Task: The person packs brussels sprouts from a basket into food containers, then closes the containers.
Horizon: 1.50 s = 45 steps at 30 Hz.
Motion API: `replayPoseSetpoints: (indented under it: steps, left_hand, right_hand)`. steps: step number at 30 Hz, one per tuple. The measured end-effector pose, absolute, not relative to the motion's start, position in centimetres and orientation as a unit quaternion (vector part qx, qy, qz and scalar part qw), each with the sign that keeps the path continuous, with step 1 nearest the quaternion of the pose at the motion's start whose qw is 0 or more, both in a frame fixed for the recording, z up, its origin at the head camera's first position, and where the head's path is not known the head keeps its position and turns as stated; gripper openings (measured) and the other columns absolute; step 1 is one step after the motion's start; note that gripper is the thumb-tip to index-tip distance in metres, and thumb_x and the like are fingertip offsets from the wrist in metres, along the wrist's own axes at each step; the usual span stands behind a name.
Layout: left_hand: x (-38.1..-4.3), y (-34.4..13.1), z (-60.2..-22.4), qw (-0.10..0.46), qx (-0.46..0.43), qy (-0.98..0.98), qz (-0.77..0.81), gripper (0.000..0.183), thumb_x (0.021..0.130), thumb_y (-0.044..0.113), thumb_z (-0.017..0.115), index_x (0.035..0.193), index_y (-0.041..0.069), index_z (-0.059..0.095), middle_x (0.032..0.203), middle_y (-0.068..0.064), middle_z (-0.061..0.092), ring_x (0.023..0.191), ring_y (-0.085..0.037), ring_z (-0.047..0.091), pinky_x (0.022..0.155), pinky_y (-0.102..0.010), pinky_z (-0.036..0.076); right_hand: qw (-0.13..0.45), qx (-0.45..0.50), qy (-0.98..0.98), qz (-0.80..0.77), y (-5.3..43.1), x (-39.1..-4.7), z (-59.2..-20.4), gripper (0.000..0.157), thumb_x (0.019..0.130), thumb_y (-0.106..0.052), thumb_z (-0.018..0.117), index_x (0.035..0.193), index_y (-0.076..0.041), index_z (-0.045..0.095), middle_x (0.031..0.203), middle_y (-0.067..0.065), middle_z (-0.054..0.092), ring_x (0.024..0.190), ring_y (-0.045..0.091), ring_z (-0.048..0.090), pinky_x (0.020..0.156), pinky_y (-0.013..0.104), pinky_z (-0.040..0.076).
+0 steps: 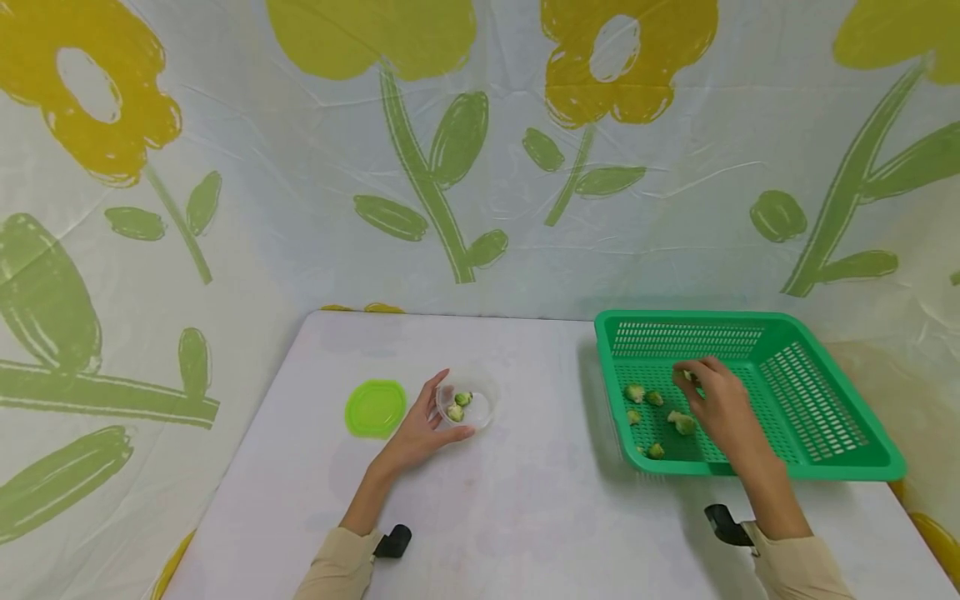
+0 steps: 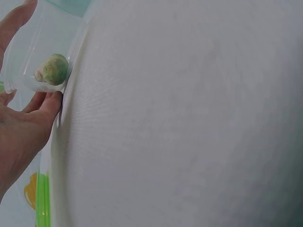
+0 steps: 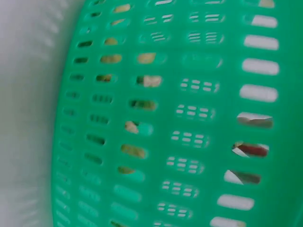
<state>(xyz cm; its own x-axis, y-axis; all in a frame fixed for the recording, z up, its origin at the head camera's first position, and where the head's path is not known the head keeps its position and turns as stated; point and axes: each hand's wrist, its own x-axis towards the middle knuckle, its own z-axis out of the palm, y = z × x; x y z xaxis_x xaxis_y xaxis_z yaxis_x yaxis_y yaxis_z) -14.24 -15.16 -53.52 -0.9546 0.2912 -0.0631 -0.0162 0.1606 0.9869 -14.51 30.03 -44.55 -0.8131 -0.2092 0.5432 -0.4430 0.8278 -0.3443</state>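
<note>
My left hand [image 1: 417, 433] grips the side of a small clear plastic container [image 1: 486, 421], thumb on the near side and fingers round the far left. Inside it lie two Brussels sprouts [image 1: 455, 412]; the left wrist view shows one sprout [image 2: 54, 70] through the clear wall, beside the left hand [image 2: 23, 137]. Over the green basket [image 1: 750, 470], my right hand [image 1: 722, 403] pinches a Brussels sprout [image 1: 692, 377], partly covered by the fingers. Several more sprouts [image 1: 682, 422] lie on the basket's left floor. The basket's slotted wall [image 3: 161, 104] mostly hides the right hand in the right wrist view.
A bright green lid [image 1: 376, 408] lies flat on the white table [image 1: 510, 517], left of the container. The basket's raised rim stands at the table's right side. A flower-printed sheet [image 1: 300, 167] hangs behind the table.
</note>
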Motion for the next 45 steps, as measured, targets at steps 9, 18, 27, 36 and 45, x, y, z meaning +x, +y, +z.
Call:
replayPoseSetpoints:
  steps: [9, 18, 27, 36, 45]
  left_hand:
    - [-14.2, -15.1, -53.3, 0.116, 0.093, 0.753, 0.641, 0.107, 0.085, 0.019, 0.088, 0.165, 0.026, 0.017, 0.17, -0.009, 0.011, 0.157, -0.026, 0.011, 0.123, -0.043, 0.027]
    - [-14.4, -15.1, -53.3, 0.116, 0.091, 0.756, 0.638, 0.106, 0.085, 0.022, 0.087, 0.165, 0.025, 0.017, 0.17, -0.009, 0.011, 0.157, -0.029, 0.01, 0.123, -0.045, 0.026]
    - [-14.4, -15.1, -53.4, 0.12, 0.092, 0.753, 0.64, 0.107, 0.086, 0.021, 0.087, 0.165, 0.026, 0.016, 0.17, -0.009, 0.01, 0.157, -0.028, 0.009, 0.123, -0.044, 0.027]
    - [-14.3, -15.1, -53.3, 0.12, 0.091, 0.748, 0.647, 0.107, 0.085, 0.02, 0.088, 0.165, 0.026, 0.017, 0.17, -0.01, 0.01, 0.157, -0.028, 0.01, 0.124, -0.045, 0.026]
    - [-14.2, -15.0, -53.4, 0.121, 0.09, 0.748, 0.646, 0.107, 0.085, 0.021, 0.088, 0.165, 0.026, 0.017, 0.17, -0.009, 0.01, 0.157, -0.027, 0.009, 0.124, -0.045, 0.025]
  right_hand:
    - [0.28, 0.188, -0.909, 0.246, 28.3, -14.4, -43.5, 0.024, 0.082, 0.014, 0.079, 0.104, 0.008, 0.073, 0.097, 0.023, 0.065, 0.081, 0.036, 0.065, 0.059, 0.05, 0.055]
    - [0.292, 0.201, -0.897, 0.264, 26.4, -14.8, -42.8, 0.022, 0.082, 0.014, 0.078, 0.103, 0.007, 0.074, 0.098, 0.021, 0.066, 0.084, 0.035, 0.066, 0.065, 0.049, 0.055]
    - [0.3, 0.222, -0.883, 0.286, 24.3, -15.1, -42.4, 0.022, 0.083, 0.013, 0.078, 0.103, 0.005, 0.074, 0.1, 0.02, 0.067, 0.087, 0.033, 0.068, 0.07, 0.035, 0.055]
    - [0.298, 0.247, -0.867, 0.313, 21.5, -15.3, -42.1, 0.022, 0.082, 0.014, 0.079, 0.101, 0.004, 0.074, 0.1, 0.019, 0.066, 0.087, 0.031, 0.069, 0.069, 0.032, 0.058]
    - [0.284, 0.264, -0.852, 0.351, 19.2, -15.7, -42.8, 0.021, 0.084, 0.011, 0.078, 0.102, 0.003, 0.073, 0.1, 0.017, 0.066, 0.087, 0.029, 0.071, 0.073, 0.034, 0.06]
